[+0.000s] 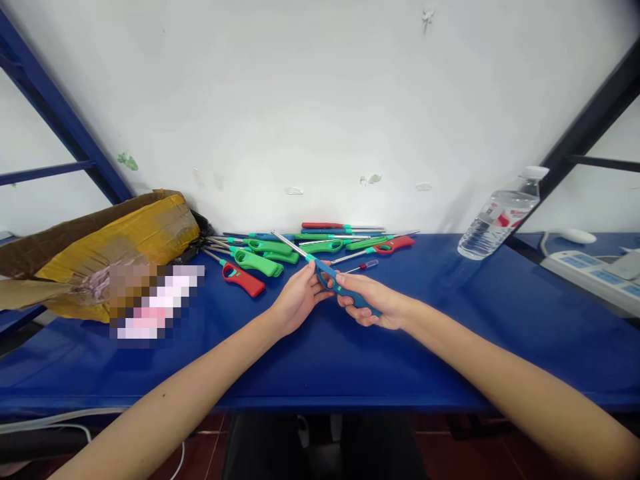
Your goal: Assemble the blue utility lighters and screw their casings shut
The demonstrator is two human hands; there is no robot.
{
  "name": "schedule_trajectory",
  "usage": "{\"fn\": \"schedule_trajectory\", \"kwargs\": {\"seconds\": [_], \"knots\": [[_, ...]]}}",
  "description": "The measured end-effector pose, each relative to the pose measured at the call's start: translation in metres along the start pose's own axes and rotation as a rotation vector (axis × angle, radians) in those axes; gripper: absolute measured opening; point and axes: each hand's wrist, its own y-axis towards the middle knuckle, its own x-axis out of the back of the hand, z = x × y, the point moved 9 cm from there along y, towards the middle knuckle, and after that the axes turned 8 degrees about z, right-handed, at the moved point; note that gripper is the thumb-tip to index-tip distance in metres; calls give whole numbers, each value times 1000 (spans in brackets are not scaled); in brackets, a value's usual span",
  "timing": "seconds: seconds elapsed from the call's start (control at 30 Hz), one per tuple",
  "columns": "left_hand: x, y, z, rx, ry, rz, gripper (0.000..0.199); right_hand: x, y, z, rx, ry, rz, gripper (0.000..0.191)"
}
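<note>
On my head feed, the blue utility lighter [326, 269] is held up in both hands over the blue table [300, 367], metal tube angled away and left. Right hand [367, 297] is curled round the handle; left hand [297, 293] is only half-closed, thumb by the collar, fingers near the trigger guard. I'd expect light, stiff, slick plastic, with the thin tube the easiest part to bend. Best hold is the handle, with the collar as a steadying point and the trigger left alone. Containers: taped cardboard box [165, 223] at left, open, crumpled purplish material [97, 285] inside; pixelation hides part, so I can't identify it. Plastic bottle [500, 217] at right, capped, clear liquid inside. Loose red and green lighters [257, 263] lie along the wall, screwdriver [369, 265] just beside.
</note>
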Motion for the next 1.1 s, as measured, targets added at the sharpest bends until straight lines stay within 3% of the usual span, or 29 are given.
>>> {"fn": "schedule_trajectory", "kwargs": {"seconds": [0.37, 0.57, 1.1], "knots": [[3, 0, 3, 23, -29, -47, 31, 5, 3, -1, -50, 90, 65, 19], [-2, -2, 3, 12, -3, 7, 31, 3, -2, 1, -62, 25, 61, 24], [-5, -5, 1, 15, -9, -12, 32, 3, -3, 0, -68, 25, 62, 26]]}}
